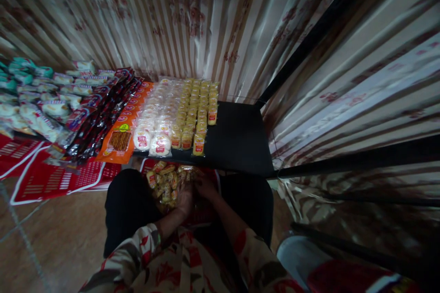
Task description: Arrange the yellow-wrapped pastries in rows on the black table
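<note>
My left hand (185,198) reaches down into a red basket between my knees, among loose yellow wrapped snack packets (168,183). Close beside it, my right hand (205,187) comes in from the right, its fingers near shiny clear-wrapped packets (186,171) at the basket's far side. Dim light, blur and the packets hide the fingertips of both hands, so I cannot see what either one holds. Just beyond, on a black table (237,142), similar yellow packets (198,144) stand in long columns, with a shorter column at the right.
Left of the yellow columns are white round packets (160,144), an orange snack bag (120,139), dark red packets (99,119) and white-wrapped packets (55,107). Red baskets (62,176) stand below. A curtain (192,18) hangs behind, and black bars (309,41) run along the right.
</note>
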Demonstrator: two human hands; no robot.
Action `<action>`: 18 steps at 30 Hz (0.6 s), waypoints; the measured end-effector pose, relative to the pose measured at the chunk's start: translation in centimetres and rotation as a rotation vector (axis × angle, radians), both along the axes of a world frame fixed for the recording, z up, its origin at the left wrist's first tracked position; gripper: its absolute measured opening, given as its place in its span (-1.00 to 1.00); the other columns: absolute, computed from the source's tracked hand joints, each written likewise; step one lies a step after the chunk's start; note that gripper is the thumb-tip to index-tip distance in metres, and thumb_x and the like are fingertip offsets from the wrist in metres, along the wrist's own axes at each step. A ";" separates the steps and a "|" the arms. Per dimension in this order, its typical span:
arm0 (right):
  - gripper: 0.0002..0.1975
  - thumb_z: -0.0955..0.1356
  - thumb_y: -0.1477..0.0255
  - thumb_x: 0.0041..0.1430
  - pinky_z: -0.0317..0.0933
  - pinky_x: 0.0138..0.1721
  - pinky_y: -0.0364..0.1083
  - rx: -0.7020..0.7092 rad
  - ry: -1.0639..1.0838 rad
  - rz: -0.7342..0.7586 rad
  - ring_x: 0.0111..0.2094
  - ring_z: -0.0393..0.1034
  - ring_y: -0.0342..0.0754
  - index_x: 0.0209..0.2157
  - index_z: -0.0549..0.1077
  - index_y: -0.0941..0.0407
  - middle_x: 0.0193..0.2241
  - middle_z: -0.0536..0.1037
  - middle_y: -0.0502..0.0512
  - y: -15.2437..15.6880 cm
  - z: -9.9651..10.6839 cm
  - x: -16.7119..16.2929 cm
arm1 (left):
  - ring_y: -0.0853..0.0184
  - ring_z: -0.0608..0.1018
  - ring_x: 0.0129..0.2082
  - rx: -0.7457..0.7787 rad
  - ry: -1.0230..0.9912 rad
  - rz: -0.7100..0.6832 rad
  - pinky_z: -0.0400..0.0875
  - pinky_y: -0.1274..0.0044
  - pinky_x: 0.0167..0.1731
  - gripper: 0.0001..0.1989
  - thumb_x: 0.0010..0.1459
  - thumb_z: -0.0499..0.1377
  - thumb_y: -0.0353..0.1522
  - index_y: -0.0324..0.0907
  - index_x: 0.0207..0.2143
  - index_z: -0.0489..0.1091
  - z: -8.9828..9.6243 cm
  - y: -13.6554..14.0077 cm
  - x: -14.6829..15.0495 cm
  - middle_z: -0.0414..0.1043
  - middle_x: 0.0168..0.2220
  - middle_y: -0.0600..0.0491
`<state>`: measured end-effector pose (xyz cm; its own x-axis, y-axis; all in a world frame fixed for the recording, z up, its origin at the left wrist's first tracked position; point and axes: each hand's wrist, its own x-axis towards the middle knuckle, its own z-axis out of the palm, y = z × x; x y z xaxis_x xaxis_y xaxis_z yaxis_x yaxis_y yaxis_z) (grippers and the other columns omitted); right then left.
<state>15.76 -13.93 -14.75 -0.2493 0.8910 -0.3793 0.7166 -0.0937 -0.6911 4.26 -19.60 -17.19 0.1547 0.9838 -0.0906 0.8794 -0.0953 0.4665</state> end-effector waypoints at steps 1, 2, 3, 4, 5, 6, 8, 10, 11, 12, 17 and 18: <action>-0.69 0.24 0.59 0.02 0.22 -0.02 -0.05 -0.010 0.012 -0.016 -0.08 0.39 -0.04 -0.24 0.52 0.08 -0.15 0.54 0.08 0.0 0.2 0.1 | 0.11 0.44 -0.08 -0.018 -0.014 0.019 0.09 0.22 0.09 -0.74 0.05 0.06 -0.43 -0.22 -0.18 0.41 0.5 0.0 -0.1 0.47 -0.21 -0.13; -0.70 0.24 0.57 0.04 0.23 -0.02 -0.03 -0.018 0.021 -0.031 -0.10 0.40 -0.03 -0.24 0.52 0.08 -0.16 0.54 0.10 -0.1 0.4 0.2 | 0.11 0.45 -0.11 -0.036 -0.035 0.044 0.13 0.23 0.06 -0.76 0.06 0.05 -0.42 -0.23 -0.22 0.41 0.9 0.0 -0.1 0.47 -0.24 -0.14; -0.71 0.23 0.55 0.06 0.23 -0.02 -0.02 -0.022 0.026 -0.042 -0.10 0.41 -0.02 -0.24 0.52 0.09 -0.17 0.55 0.11 -0.1 0.7 0.3 | 0.11 0.46 -0.13 -0.055 -0.063 0.070 0.18 0.24 0.03 -0.77 0.08 0.03 -0.41 -0.23 -0.24 0.42 1.4 0.1 -0.2 0.47 -0.26 -0.14; -0.72 0.23 0.52 0.08 0.23 -0.02 -0.01 -0.019 0.025 -0.046 -0.10 0.41 -0.01 -0.22 0.51 0.09 -0.16 0.54 0.12 -0.1 1.0 0.5 | 0.13 0.46 -0.14 -0.067 -0.101 0.097 0.23 0.27 -0.01 -0.77 0.09 0.01 -0.41 -0.24 -0.25 0.41 1.9 0.3 -0.3 0.47 -0.26 -0.14; -0.71 0.22 0.50 0.10 0.22 -0.01 0.00 -0.019 0.034 -0.051 -0.08 0.41 -0.01 -0.19 0.50 0.09 -0.14 0.54 0.13 -0.1 1.3 0.7 | 0.15 0.47 -0.14 -0.078 -0.149 0.122 0.27 0.30 -0.04 -0.75 0.10 -0.01 -0.41 -0.24 -0.23 0.41 2.3 0.4 -0.3 0.47 -0.25 -0.14; -0.71 0.23 0.48 0.11 0.22 0.00 0.00 -0.021 0.057 -0.062 -0.07 0.40 -0.01 -0.16 0.49 0.09 -0.12 0.53 0.13 -0.1 1.6 0.9 | 0.17 0.47 -0.14 -0.090 -0.203 0.149 0.29 0.32 -0.05 -0.74 0.10 -0.01 -0.41 -0.25 -0.20 0.40 2.6 0.6 -0.4 0.47 -0.22 -0.14; -0.69 0.25 0.45 0.09 0.21 0.02 0.02 -0.028 0.154 -0.102 -0.05 0.39 -0.01 -0.11 0.47 0.09 -0.09 0.52 0.12 -0.2 2.5 1.4 | 0.19 0.47 -0.10 -0.106 -0.323 0.204 0.31 0.34 -0.03 -0.70 0.08 0.01 -0.41 -0.25 -0.14 0.38 3.2 1.0 -0.4 0.46 -0.15 -0.14; -0.67 0.28 0.42 0.06 0.22 0.01 0.05 -0.035 0.294 -0.159 -0.07 0.40 0.00 -0.10 0.46 0.08 -0.10 0.52 0.11 -0.4 3.5 1.9 | 0.18 0.46 -0.05 -0.102 -0.425 0.263 0.30 0.33 0.00 -0.67 0.03 0.05 -0.41 -0.24 -0.11 0.36 3.8 1.3 -0.3 0.45 -0.10 -0.14; -0.67 0.29 0.41 0.05 0.23 0.00 0.06 -0.039 0.360 -0.185 -0.09 0.42 0.01 -0.10 0.46 0.07 -0.12 0.54 0.10 -0.5 4.0 2.1 | 0.17 0.45 -0.03 -0.094 -0.466 0.285 0.30 0.32 0.02 -0.65 0.01 0.07 -0.41 -0.24 -0.10 0.36 4.2 1.4 -0.3 0.44 -0.07 -0.15; -0.67 0.30 0.39 0.04 0.24 -0.01 0.08 -0.042 0.411 -0.201 -0.11 0.42 0.02 -0.11 0.46 0.06 -0.14 0.54 0.08 -0.6 4.7 2.3 | 0.17 0.44 -0.01 -0.086 -0.505 0.303 0.29 0.31 0.03 -0.63 0.00 0.08 -0.41 -0.24 -0.08 0.35 4.6 1.5 -0.2 0.42 -0.05 -0.15; -0.53 0.35 0.34 -0.04 0.25 0.00 0.07 -0.071 0.593 -0.198 -0.09 0.42 0.03 -0.03 0.37 0.10 -0.10 0.52 0.14 -1.5 7.8 3.2 | 0.24 0.48 -0.07 -0.096 -0.709 0.321 0.34 0.35 -0.03 -0.62 0.05 0.07 -0.37 -0.22 -0.04 0.30 7.7 1.5 0.4 0.44 -0.07 -0.10; -0.50 0.36 0.34 -0.06 0.24 0.00 0.07 -0.069 0.618 -0.205 -0.08 0.41 0.03 -0.01 0.34 0.11 -0.09 0.51 0.15 -1.6 8.3 3.4 | 0.27 0.49 -0.10 -0.096 -0.744 0.316 0.35 0.37 -0.04 -0.63 0.05 0.07 -0.38 -0.20 -0.05 0.30 8.3 1.5 0.5 0.46 -0.09 -0.08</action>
